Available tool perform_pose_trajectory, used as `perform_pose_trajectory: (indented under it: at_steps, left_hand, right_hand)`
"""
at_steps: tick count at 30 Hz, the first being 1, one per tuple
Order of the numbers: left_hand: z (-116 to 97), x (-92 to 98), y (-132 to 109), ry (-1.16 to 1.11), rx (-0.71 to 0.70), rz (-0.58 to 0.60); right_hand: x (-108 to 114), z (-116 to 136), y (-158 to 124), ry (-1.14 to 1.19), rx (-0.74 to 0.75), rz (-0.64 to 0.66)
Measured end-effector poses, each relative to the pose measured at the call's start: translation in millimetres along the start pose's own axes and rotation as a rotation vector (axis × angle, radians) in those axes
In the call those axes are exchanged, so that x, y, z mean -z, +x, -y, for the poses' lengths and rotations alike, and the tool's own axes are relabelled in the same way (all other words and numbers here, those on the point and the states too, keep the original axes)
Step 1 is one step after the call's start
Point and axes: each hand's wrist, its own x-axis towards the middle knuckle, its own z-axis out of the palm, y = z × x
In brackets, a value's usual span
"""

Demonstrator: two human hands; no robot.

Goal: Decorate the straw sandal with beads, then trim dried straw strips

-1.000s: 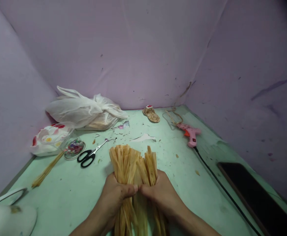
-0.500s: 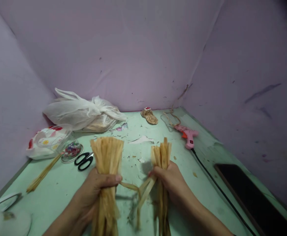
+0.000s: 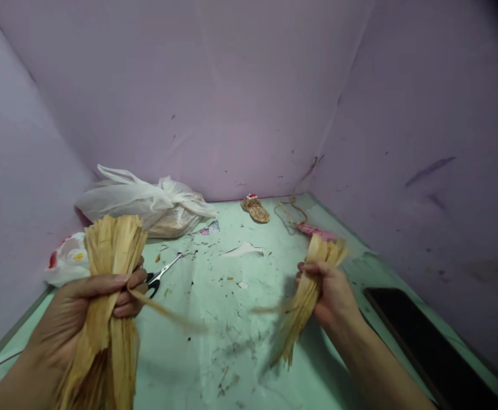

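Note:
My left hand (image 3: 107, 293) is wrapped round a thick bundle of dry straw-coloured fibre strips (image 3: 114, 245), held upright on the left. One loose strip (image 3: 163, 310) sticks out from it toward the middle. On the right, my right hand (image 3: 332, 287) grips a thinner, shorter bundle of the same strips (image 3: 302, 307), tilted, with a strip poking out to its left. The two bundles are well apart. Just behind my left hand lie black-handled scissors (image 3: 163, 273), partly hidden. A pink glue gun (image 3: 317, 229) is mostly covered by the right bundle.
A knotted white plastic bag (image 3: 146, 199) lies at the back left, with a white and red packet (image 3: 69, 262) before it. A small woven slipper (image 3: 256, 208) sits by the back wall. A dark phone-like slab (image 3: 423, 341) lies at the right. Scraps litter the green tabletop (image 3: 214, 364).
My hands have moved apart, the left one leftward and the right one rightward, each with its bundle. The right bundle has tilted. The loose strips between them have separated.

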Motion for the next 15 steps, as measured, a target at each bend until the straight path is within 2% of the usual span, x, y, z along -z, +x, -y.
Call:
perform_pose_trajectory:
  at_steps: [3,6,10,12,15]
  left_hand:
    - [-0.5,3.2,-0.2,-0.032,0.153,0.054]
    - [17.8,-6.3,0.7,0.063,0.286,0.095]
    - [69.0,-28.6,8.1,0.114,0.251,0.204]
    - [92.8,-35.2,11.5,0.161,0.217,0.215]
    - [112.8,-37.1,13.6,0.168,0.217,0.231]
  right_hand:
    - [-1.1,11.2,-2.5,0.049,-0.079,0.004]
    - [-8.4,8.6,-17.7,0.059,-0.189,0.139]
    - [-19.5,-22.7,-50.4,-0.11,-0.371,0.421]
    - [-22.5,-41.0,-63.6,-0.118,-0.434,0.587]
    - [-22.9,-58.6,-70.8,-0.064,-0.458,0.753]
